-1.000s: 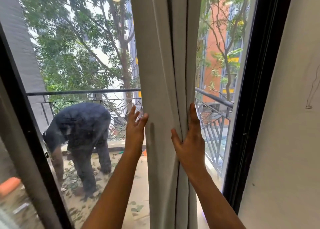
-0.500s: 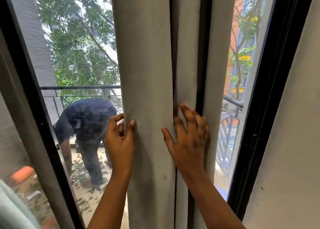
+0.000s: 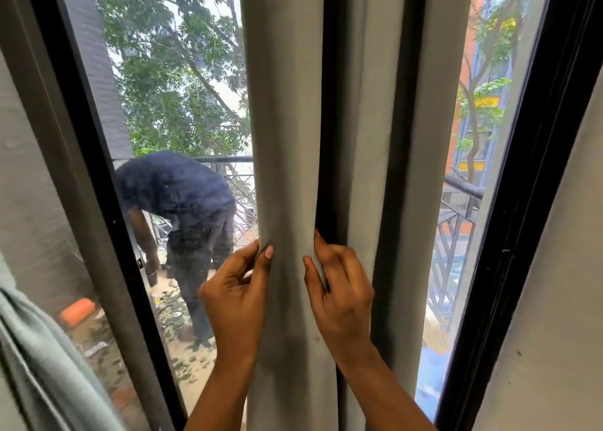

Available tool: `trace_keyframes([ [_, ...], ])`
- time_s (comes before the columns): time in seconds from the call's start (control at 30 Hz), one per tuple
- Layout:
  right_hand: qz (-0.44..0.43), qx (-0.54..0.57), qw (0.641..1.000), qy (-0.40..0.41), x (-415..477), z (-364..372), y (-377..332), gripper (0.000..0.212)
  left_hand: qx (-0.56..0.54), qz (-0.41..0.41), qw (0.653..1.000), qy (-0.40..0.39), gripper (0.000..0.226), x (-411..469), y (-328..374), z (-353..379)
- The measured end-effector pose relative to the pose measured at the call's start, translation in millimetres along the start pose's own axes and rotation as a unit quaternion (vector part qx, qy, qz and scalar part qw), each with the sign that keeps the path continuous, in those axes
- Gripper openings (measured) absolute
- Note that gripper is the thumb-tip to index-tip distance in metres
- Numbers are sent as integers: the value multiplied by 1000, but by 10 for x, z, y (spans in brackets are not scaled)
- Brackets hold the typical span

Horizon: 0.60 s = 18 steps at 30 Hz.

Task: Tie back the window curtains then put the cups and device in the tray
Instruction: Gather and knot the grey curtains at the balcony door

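At your far left hangs a fold of pale green fabric (image 3: 42,365), low in the corner, and beside it runs the black window frame (image 3: 107,202). Through the glass you can see a person in dark blue clothes (image 3: 182,202) bent over on the balcony, with a black metal railing (image 3: 228,160) and leafy green trees (image 3: 169,71) behind. In the middle hangs your long grey fabric curtain (image 3: 287,137), gathered into upright folds in front of a black centre post (image 3: 331,104). Your left hand (image 3: 235,296) has its grip closed on the curtain's left edge, thumb in front and fingers curled behind the cloth. Your right hand (image 3: 342,293) is just beside it, its grip pinching a fold of the same curtain, thumb on the front and fingers tucked into the crease. Further right the glass shows an orange building (image 3: 463,104), then the plain grey wall (image 3: 554,300)
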State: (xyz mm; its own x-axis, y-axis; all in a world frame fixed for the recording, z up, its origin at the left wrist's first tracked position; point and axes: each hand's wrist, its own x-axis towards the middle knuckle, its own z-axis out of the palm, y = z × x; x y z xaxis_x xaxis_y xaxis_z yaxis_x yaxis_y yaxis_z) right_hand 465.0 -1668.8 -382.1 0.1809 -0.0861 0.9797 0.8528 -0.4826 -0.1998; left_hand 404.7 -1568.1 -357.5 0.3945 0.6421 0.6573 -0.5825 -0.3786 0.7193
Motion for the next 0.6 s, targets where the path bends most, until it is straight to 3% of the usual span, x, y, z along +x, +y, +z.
trace_keyframes([
  [0.23, 72, 110, 986, -106, -46, 13, -233, 39, -14, -6, 999, -37, 30, -137, 149, 21],
  [0.47, 129, 186, 970, -89, -59, -44, -370, 46, 39, 50, 997, -40, 22, -84, 139, -165],
  [0.6, 165, 200, 964, -53, -122, -71, -448, 38, 53, 46, 997, -38, 24, -77, 126, -263],
])
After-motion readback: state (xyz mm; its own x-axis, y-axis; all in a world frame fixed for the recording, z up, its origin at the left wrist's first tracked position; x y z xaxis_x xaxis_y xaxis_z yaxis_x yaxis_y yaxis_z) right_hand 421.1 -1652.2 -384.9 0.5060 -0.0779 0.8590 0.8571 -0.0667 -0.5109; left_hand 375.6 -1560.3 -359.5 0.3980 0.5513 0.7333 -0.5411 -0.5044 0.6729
